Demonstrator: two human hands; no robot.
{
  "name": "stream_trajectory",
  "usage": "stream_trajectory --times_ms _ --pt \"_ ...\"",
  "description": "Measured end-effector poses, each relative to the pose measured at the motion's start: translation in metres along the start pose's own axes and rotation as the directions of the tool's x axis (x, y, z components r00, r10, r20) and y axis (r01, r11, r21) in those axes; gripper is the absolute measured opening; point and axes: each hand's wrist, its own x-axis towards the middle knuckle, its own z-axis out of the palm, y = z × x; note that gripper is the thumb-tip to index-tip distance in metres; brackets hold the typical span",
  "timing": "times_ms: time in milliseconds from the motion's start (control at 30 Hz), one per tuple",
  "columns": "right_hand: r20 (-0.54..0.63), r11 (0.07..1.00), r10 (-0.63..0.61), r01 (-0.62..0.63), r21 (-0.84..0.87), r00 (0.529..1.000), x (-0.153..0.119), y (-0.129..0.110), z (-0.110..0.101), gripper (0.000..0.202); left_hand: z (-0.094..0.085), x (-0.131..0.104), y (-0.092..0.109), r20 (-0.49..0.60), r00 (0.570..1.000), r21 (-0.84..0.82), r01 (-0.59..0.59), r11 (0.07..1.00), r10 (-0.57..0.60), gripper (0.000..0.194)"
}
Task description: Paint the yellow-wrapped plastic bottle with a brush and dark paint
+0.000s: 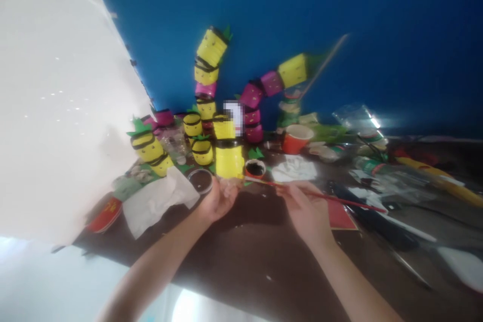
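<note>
My left hand (222,198) is closed around the lower end of a yellow cup-like piece (229,161), which stands upright and has a black band across it. In my right hand (307,214) is a slim red paintbrush (350,203), its tip pointing left at the bottom edge of the yellow piece. Whether the tip touches it is too blurred to tell. Just behind the brush sits a small cup of dark paint (255,168). Close to my left hand lies a round lid with something dark in it (200,181).
Yellow and magenta cup chains (207,75) stand against the blue wall (283,0). A white cloth or paper (158,204) and a red cup (106,215) lie left. Farther right are a red paper cup (297,139), crumpled tissue (294,168), bottles and a yellow tool (437,176).
</note>
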Motion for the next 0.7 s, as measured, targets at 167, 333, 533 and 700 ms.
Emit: stream_trajectory --times_ms 167,333,533,700 --pt "0.000 0.996 -0.001 0.001 -0.094 1.000 -0.004 0.009 0.001 0.015 0.000 0.001 -0.001 -0.019 1.000 0.004 -0.005 1.000 0.005 0.052" --pt "-0.095 0.985 -0.104 0.089 -0.149 0.990 0.003 0.013 -0.012 0.009 -0.004 0.004 0.000 0.046 0.999 0.011 -0.012 1.000 0.011 0.052" --pt "-0.006 0.992 -0.100 0.100 -0.077 0.995 0.001 0.004 -0.005 0.010 -0.011 0.010 -0.003 0.062 0.997 -0.012 -0.051 0.999 0.051 0.054" --pt "0.008 0.979 -0.077 0.077 -0.188 0.997 -0.003 0.014 -0.007 0.008 -0.018 0.014 -0.005 0.098 0.993 -0.025 -0.056 0.998 0.059 0.056"
